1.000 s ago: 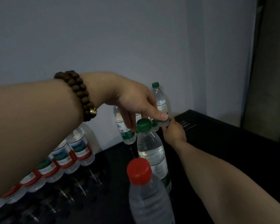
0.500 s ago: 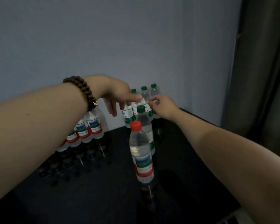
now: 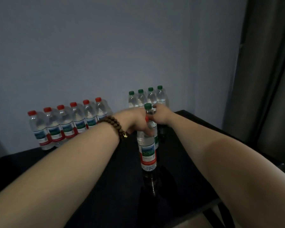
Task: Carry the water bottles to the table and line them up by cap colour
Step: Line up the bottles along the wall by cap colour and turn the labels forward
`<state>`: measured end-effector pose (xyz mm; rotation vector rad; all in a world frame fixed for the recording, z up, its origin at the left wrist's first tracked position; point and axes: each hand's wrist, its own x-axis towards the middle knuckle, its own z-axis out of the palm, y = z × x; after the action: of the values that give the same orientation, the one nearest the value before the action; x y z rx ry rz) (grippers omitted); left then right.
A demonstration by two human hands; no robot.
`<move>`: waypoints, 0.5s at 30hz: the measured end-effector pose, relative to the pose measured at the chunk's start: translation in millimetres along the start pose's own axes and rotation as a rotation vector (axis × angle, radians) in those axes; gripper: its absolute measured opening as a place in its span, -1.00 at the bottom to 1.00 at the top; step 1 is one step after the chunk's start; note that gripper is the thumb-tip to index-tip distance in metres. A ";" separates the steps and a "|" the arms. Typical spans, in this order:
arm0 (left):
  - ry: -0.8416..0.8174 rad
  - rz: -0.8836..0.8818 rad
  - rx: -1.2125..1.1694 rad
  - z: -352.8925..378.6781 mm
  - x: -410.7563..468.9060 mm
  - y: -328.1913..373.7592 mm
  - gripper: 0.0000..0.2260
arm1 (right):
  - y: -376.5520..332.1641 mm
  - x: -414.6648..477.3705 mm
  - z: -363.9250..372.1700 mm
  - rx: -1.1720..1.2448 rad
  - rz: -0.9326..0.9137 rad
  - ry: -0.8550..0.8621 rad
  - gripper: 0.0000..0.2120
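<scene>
Both hands have pulled back off the green row since half a second ago and come down on the two loose bottles mid-table, so the last pair looks about to get sorted. The view has backed off too; the whole red row shows now, where only part of it did before. Big picture: dark table (image 3: pixel 122 186), six red-cap bottles (image 3: pixel 67 127) lined up along the wall on the left, four green-cap bottles (image 3: pixel 146 97) at the back right. The left hand (image 3: pixel 135 120), spread open earlier, now curls over the top of the front red-cap bottle (image 3: pixel 147 152). The right hand (image 3: pixel 161 115) wraps the neck of the green-cap bottle (image 3: pixel 148 109) just behind it, though it's dim and I can't tell how firm that hold is. Both still stand on the table. There's a bead bracelet (image 3: pixel 113 124) on the left wrist.
</scene>
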<state>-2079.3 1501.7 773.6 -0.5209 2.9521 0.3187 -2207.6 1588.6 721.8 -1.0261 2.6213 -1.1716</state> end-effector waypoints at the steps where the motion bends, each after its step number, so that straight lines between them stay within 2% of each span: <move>1: 0.051 -0.001 -0.100 10.7 0.0 -5.9 -0.58 | 2.3 -2.1 4.2 0.019 0.002 -0.015 -0.52; 3: 0.213 0.030 -0.341 35.0 -1.2 -16.8 -0.48 | 10.0 -6.3 13.6 0.015 0.007 -0.003 -0.68; 5: 0.305 0.078 -0.519 62.0 -3.6 -25.3 -0.36 | 19.1 -11.2 23.2 0.015 0.041 0.026 -0.59; 7: 0.298 0.089 -0.624 86.3 -3.3 -32.3 -0.28 | 32.3 -14.6 34.8 0.017 0.100 0.014 -0.52; 11: 0.403 0.055 -0.677 104.1 7.4 -45.4 -0.26 | 62.9 -28.5 67.8 0.025 0.222 -0.100 -0.37; 15: 0.452 -0.019 -0.720 98.6 27.4 -62.4 -0.31 | 79.9 -37.5 102.1 0.038 0.285 -0.023 -0.32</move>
<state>-2074.4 1458.0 662.1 -0.7743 3.1706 1.4612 -2187.5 1585.7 588.4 -0.6272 2.6055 -1.1290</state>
